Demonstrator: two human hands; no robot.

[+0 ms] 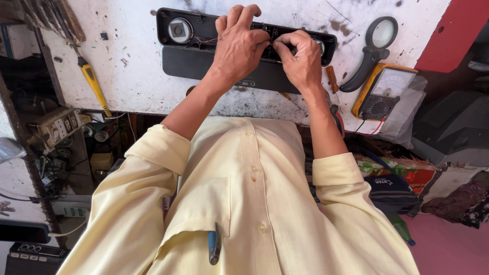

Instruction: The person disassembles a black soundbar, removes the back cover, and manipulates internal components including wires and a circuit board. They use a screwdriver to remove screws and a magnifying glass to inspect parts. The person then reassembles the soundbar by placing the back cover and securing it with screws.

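A small electronics repair workshop.

A stained, scuffed white workbench (142, 81) carries a yellow-handled screwdriver (93, 81), a black magnifying glass (374, 48) and a yellow analogue multimeter (384, 91) with red and black leads. Beside it, a switch-and-socket board (58, 126) hangs amid loose wires and clutter, and an opened long black speaker casing (204, 46) lies on the bench.

The long open speaker case (193, 46) lies on the workbench (137, 86), both hands upon its middle. Left of the case lies a screwdriver (93, 81). Right of it lie a magnifying glass (374, 48) and, further right, a multimeter (384, 91).
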